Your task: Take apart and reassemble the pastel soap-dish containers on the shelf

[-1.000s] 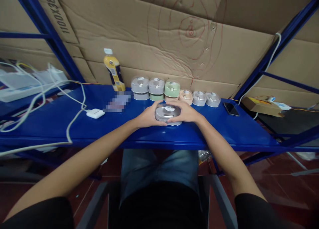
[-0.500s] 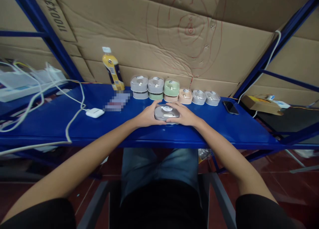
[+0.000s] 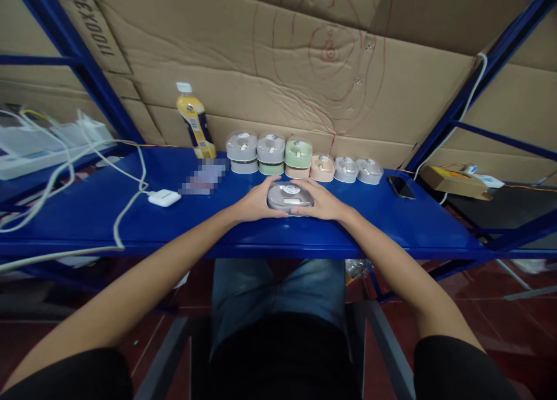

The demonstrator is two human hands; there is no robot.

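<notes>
A grey lidded box (image 3: pixel 290 196) with a clear top, a round white sticker and a pale latch sits at the table's front part, between my hands. My left hand (image 3: pixel 257 201) is wrapped round its left side, the thumb along the near edge. Round the right side curls my right hand (image 3: pixel 324 201), its thumb also at the front. Behind the hands stands a row of similar boxes: stacked grey boxes (image 3: pixel 242 147), a green box (image 3: pixel 299 151) on a peach one, then a single peach box (image 3: pixel 322 168) and two small grey boxes (image 3: pixel 347 169).
On the blue table (image 3: pixel 243 237) stand a yellow bottle (image 3: pixel 198 127) and a blurred-out flat item (image 3: pixel 203 177). A white charger (image 3: pixel 164 198) with looping cables (image 3: pixel 117 214) lies left, a phone (image 3: pixel 401 187) right. Cardboard (image 3: pixel 209 51) backs the table.
The view has shifted very slightly. Both hands stay on the grey box, which has not visibly moved on the table.
</notes>
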